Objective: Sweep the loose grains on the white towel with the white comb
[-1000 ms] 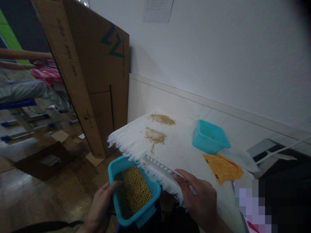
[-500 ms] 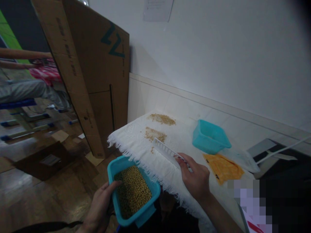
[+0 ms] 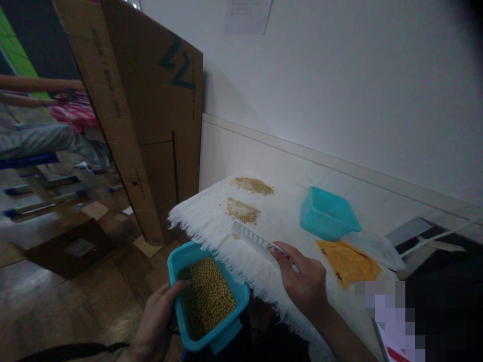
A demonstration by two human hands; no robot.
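My left hand (image 3: 156, 314) grips the near left wall of a blue plastic tub (image 3: 243, 296), its thumb over the rim. Yellowish soybeans (image 3: 209, 296) fill much of the tub, which hangs below the table's fringed edge. In my right hand (image 3: 304, 279) is a white slotted plastic strip (image 3: 256, 239), its long edge low over the white cloth (image 3: 204, 216). A few beans (image 3: 236, 236) lie by the strip's far end. Beyond it are two patches of beans, a nearer one (image 3: 243, 211) and a farther one (image 3: 254, 186).
A second blue tub (image 3: 320, 221) stands on the cloth to the right, beside an orange cloth (image 3: 349, 261) and clear plastic (image 3: 377, 249). A tall cardboard box (image 3: 158, 115) rises at left, and a white wall (image 3: 320, 75) behind. Another person's arm (image 3: 37, 83) shows far left.
My right hand and the white slotted strip have shifted slightly left and toward me, the far end now lower by the few beans. My left hand still holds the tub in place.
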